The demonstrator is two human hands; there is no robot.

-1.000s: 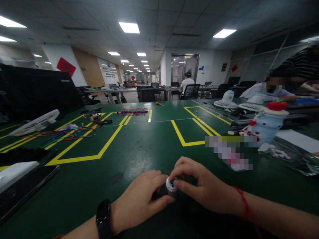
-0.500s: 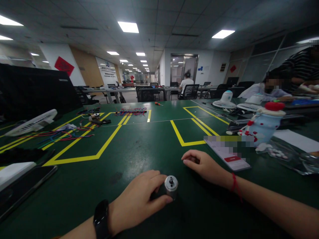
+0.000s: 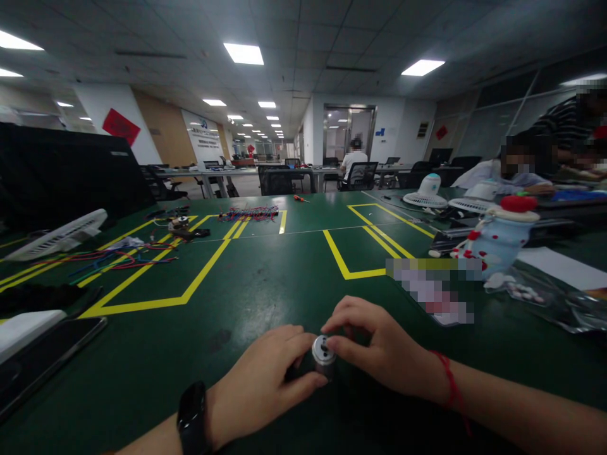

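Observation:
A small silver metal cylinder [image 3: 324, 357] stands upright near the table's front edge, its round top facing up. Around its left side are the thumb and fingers of my left hand [image 3: 268, 379], which wears a black wristband. My right hand [image 3: 374, 344], with a red string on the wrist, reaches over from the right. Its thumb and index finger are at the shaft on the cylinder's top, close together; the fingertips partly cover the shaft.
Green table [image 3: 265, 272] with yellow tape lines. Wires [image 3: 137, 256] and a phone [image 3: 52, 360] lie left. At right are a blurred card [image 3: 434, 294], a light blue cup [image 3: 505, 237] and plastic bags [image 3: 521, 291]. People sit and stand farther back at right.
My right hand has moved left and toward me, from above the table to the top of the cylinder. My left hand keeps its grip on the cylinder.

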